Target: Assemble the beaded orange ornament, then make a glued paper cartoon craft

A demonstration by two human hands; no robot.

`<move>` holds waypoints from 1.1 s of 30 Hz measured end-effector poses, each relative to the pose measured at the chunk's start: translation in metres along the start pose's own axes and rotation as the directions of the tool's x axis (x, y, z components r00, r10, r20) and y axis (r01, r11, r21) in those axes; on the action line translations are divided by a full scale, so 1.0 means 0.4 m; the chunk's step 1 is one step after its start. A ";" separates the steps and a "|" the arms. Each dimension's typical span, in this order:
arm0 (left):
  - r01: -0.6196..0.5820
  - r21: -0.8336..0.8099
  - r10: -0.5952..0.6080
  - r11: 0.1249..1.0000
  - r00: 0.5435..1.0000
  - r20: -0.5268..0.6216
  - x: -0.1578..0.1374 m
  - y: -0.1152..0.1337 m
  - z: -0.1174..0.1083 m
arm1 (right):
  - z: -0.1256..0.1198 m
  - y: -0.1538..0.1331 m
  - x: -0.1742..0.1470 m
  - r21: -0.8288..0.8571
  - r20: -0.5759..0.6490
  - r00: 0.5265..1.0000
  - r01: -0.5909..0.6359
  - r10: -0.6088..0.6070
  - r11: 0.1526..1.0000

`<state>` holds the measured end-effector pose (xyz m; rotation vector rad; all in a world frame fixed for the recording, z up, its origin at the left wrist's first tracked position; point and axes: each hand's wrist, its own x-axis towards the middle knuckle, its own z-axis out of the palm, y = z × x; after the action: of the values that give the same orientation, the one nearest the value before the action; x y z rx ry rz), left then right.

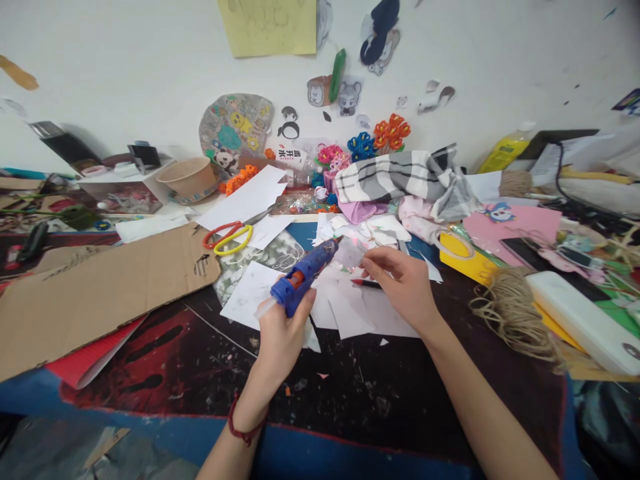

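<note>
My left hand (283,333) is wrapped round a blue hot glue gun (303,277), whose dark nozzle points up and to the right. Close to that nozzle, my right hand (403,283) pinches a small clear plastic piece (349,255) between thumb and fingertips. Whether the nozzle touches the plastic I cannot tell. Beneath both hands lie overlapping white paper scraps (350,313). A pencil with a red end (367,283) rests on the paper, partly hidden by my right hand.
Scissors (229,238) with red and yellow handles lie left of the glue gun, beside a large cardboard sheet (125,293). On the right are a twine bundle (517,313), a tape roll (455,245) and a white oblong case (583,320). Crumpled checked cloth (400,177) lies at the back.
</note>
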<state>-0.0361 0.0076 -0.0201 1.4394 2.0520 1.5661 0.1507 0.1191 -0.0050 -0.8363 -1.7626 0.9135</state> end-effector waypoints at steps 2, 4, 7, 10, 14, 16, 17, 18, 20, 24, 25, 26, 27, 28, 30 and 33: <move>-0.034 -0.010 0.034 0.999 0.999 0.011 0.001 0.003 0.000 | 0.000 -0.002 0.000 0.000 0.000 1.000 -0.001 0.001 1.000; -0.094 -0.020 0.094 0.995 0.995 0.037 0.005 0.010 -0.001 | -0.001 -0.005 0.001 0.010 -0.004 1.000 -0.005 0.005 1.000; -0.146 -0.015 0.147 0.989 0.987 0.069 0.008 0.021 -0.003 | -0.004 -0.008 0.003 0.010 -0.010 1.000 -0.005 0.005 1.000; -0.144 -0.009 0.144 0.990 0.988 0.062 0.008 0.023 -0.003 | -0.004 -0.007 0.002 0.011 -0.010 1.000 -0.001 0.001 1.000; -0.060 0.006 0.060 0.998 0.998 0.016 0.006 0.015 -0.001 | -0.002 -0.006 0.000 0.020 -0.006 1.000 0.002 -0.001 1.000; -0.045 0.012 0.045 0.999 0.999 0.013 0.005 0.014 -0.001 | -0.003 -0.006 0.000 0.018 -0.007 1.000 -0.003 0.003 1.000; -0.059 0.011 0.059 0.998 0.998 0.017 0.006 0.015 -0.001 | -0.003 -0.007 0.001 0.015 -0.009 1.000 -0.004 0.004 1.000; -0.083 0.007 0.082 0.997 0.996 0.025 0.006 0.017 -0.001 | -0.004 -0.007 0.002 0.010 -0.013 1.000 -0.005 0.005 1.000; -0.126 0.000 0.126 0.992 0.990 0.057 0.007 0.023 -0.002 | -0.005 -0.009 0.003 0.002 -0.019 1.000 -0.003 0.003 1.000; -0.139 0.003 0.138 0.990 0.987 0.086 0.008 0.027 -0.003 | -0.007 -0.011 0.004 -0.002 -0.020 1.000 -0.006 0.006 1.000; -0.131 0.007 0.130 0.991 0.989 0.073 0.008 0.025 -0.003 | -0.007 -0.011 0.003 0.002 -0.017 1.000 -0.007 0.007 1.000; -0.113 0.014 0.112 0.994 0.992 0.056 0.007 0.023 -0.002 | -0.007 -0.011 0.003 0.007 -0.016 1.000 -0.006 0.006 1.000; -0.086 0.022 0.085 0.996 0.996 0.040 0.007 0.021 -0.002 | -0.006 -0.011 0.002 0.011 -0.014 1.000 -0.003 0.004 1.000; -0.054 0.027 0.053 0.998 0.998 0.032 0.006 0.019 -0.002 | -0.006 -0.011 0.002 0.015 -0.012 1.000 -0.001 0.001 1.000; -0.005 0.030 0.004 1.000 1.000 0.024 0.005 0.017 -0.002 | -0.006 -0.011 0.002 0.017 -0.010 1.000 0.000 0.000 1.000; -0.031 0.017 0.031 0.999 0.999 0.029 0.006 0.023 -0.004 | -0.007 -0.011 0.002 0.016 -0.018 1.000 -0.009 0.009 1.000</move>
<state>-0.0330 0.0084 -0.0108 1.4980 2.0417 1.5339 0.1525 0.1184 -0.0002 -0.8402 -1.7354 0.9220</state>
